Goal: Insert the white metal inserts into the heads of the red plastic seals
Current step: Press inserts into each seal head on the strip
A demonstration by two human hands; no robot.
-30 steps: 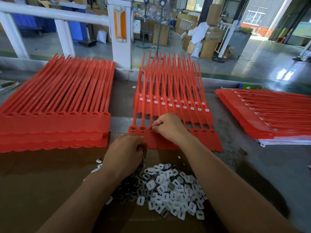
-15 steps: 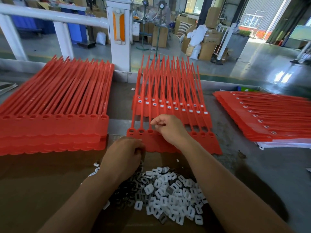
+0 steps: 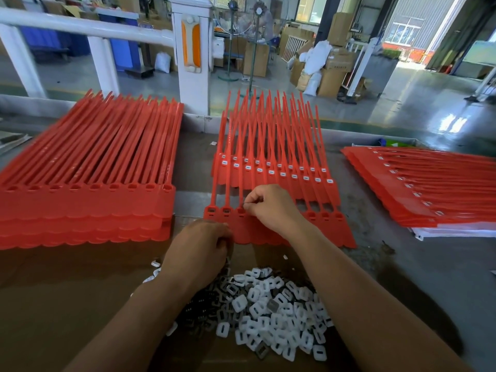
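At frame centre, the right hand pinches an insert at the third head of the front seal strip. Two heads are filled and the others look empty. The left hand curls on the insert pile, its grip hidden.

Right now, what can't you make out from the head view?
All head view:
Left hand: back of hand hides its grip over the pile of white metal inserts.
Right hand: pinched insert at the front row of red plastic seals, too small to judge seated.
That row's middle heads: under the right wrist.
Red seal stack at right: cut by frame edge.
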